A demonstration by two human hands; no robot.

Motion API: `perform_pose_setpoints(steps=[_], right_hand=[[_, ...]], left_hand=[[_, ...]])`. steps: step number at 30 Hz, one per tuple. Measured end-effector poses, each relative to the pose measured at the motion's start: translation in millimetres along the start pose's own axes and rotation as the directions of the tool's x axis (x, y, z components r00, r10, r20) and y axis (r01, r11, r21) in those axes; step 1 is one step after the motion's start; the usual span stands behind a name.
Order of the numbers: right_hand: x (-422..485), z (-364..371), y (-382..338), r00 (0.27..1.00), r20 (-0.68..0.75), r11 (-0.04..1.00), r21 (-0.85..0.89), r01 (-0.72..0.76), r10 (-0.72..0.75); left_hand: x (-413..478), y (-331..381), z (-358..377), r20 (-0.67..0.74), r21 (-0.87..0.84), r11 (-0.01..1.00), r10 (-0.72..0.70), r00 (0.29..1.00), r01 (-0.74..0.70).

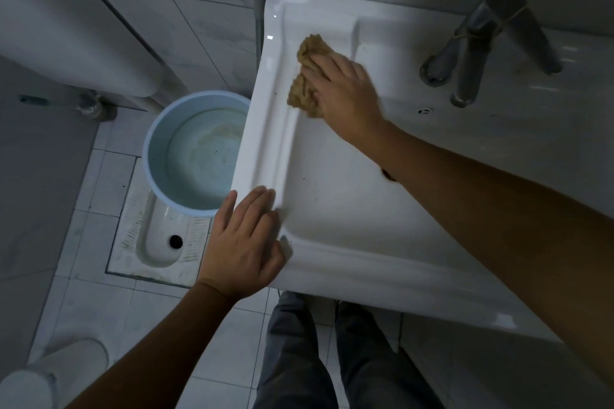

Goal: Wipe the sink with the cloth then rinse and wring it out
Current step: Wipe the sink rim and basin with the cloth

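Right hand (342, 90) flat, pressing cloth (307, 76) on far-left sink (332, 183) ledge, left hand (244, 242) splayed on rim; rinse, wring seemingly ahead.

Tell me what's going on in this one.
A person is wiping the white sink. The right hand presses a tan cloth against the sink's left ledge near the back. The left hand rests flat on the front-left rim. No rinsing yet; a blue bucket stands down beside the sink.

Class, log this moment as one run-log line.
phase: wiping; right hand: presses cloth on sink; left hand: rests on rim
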State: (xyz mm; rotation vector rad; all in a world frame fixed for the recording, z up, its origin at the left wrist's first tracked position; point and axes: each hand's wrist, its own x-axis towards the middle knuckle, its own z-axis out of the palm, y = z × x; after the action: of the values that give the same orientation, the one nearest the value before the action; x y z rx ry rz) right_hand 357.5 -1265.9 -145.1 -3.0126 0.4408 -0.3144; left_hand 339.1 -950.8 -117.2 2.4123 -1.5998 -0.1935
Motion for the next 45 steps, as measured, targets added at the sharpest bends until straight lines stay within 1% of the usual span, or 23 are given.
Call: perform_pose_setpoints(steps=[3, 5, 7, 8, 11, 17, 20, 22, 24, 27, 29, 31, 35, 41, 43, 45], right_hand=[[-30.4, -10.8, 28.2, 0.997, -0.010, 0.997, 0.000, -0.071, 0.071], [-52.8, -21.7, 50.9, 0.986, 0.015, 0.986, -0.014, -0.164, 0.164], [-74.7, -31.5, 72.9, 0.967, 0.010, 0.967, -0.029, -0.254, 0.255], [-84.1, -35.5, 80.3, 0.963, 0.000, 0.962, -0.046, -0.268, 0.269], [-99.7, -38.2, 88.2, 0.973, 0.007, 0.969, -0.094, -0.227, 0.229], [-68.4, -31.8, 64.7, 0.921, -0.051, 0.922, 0.053, -0.383, 0.385], [-40.7, -24.7, 51.1, 0.878, -0.095, 0.878, 0.156, -0.453, 0.469], [-29.6, -18.9, 37.9, 0.861, -0.080, 0.855, 0.196, -0.481, 0.503], [-27.1, -14.3, 16.7, 0.862, -0.067, 0.844, 0.251, -0.473, 0.503], [-26.3, -6.7, -25.4, 0.877, -0.060, 0.820, 0.390, -0.420, 0.478], [-18.6, -2.0, -52.8, 0.913, -0.055, 0.820, 0.465, -0.335, 0.404], [-8.6, 0.5, -73.0, 0.940, -0.057, 0.825, 0.499, -0.264, 0.336], [-7.2, 0.1, -76.3, 0.959, -0.037, 0.807, 0.549, -0.216, 0.282], [-56.1, -0.8, -83.7, 0.989, -0.028, 0.811, 0.576, -0.101, 0.143], [-75.1, -2.1, -88.1, 0.991, -0.007, 0.801, 0.590, -0.103, 0.132], [-93.3, -5.5, -93.1, 0.987, 0.045, 0.773, 0.617, -0.148, 0.153]], left_hand=[[0.3, 0.9, -1.5, -0.010, -0.016, 1.000, 0.001, 1.000, -0.001], [-0.3, 0.2, -1.1, 0.002, -0.018, 1.000, -0.006, 1.000, 0.006], [-1.1, -0.8, -0.2, 0.026, -0.012, 1.000, -0.013, 1.000, 0.013], [-1.5, -1.6, 0.3, 0.040, -0.012, 1.000, -0.016, 0.999, 0.017], [-0.8, -2.3, 0.3, 0.069, -0.018, 1.000, -0.021, 0.997, 0.022], [-1.3, -1.6, 1.4, 0.056, -0.005, 1.000, -0.013, 0.998, 0.013], [-0.3, -2.2, 2.4, 0.048, 0.008, 1.000, -0.006, 0.999, 0.005], [-0.1, -1.8, 2.9, 0.048, 0.022, 1.000, -0.007, 0.999, 0.006], [-0.7, -0.9, 3.0, 0.049, 0.025, 1.000, -0.009, 0.999, 0.008], [-0.8, -1.1, 3.2, 0.045, 0.022, 1.000, -0.014, 0.999, 0.013], [-0.7, -1.1, 3.2, 0.038, 0.025, 1.000, -0.014, 0.999, 0.013], [0.3, -0.1, 3.0, 0.031, 0.029, 1.000, -0.013, 0.999, 0.012], [0.7, 1.2, 1.4, 0.037, 0.031, 0.999, -0.016, 0.999, 0.014], [-0.1, 1.0, 0.1, 0.040, 0.042, 0.999, -0.010, 0.999, 0.008], [0.3, 1.0, 0.0, 0.031, 0.044, 0.999, -0.005, 1.000, 0.004], [-0.2, 0.5, 0.3, 0.023, 0.043, 0.999, -0.001, 1.000, 0.000]])
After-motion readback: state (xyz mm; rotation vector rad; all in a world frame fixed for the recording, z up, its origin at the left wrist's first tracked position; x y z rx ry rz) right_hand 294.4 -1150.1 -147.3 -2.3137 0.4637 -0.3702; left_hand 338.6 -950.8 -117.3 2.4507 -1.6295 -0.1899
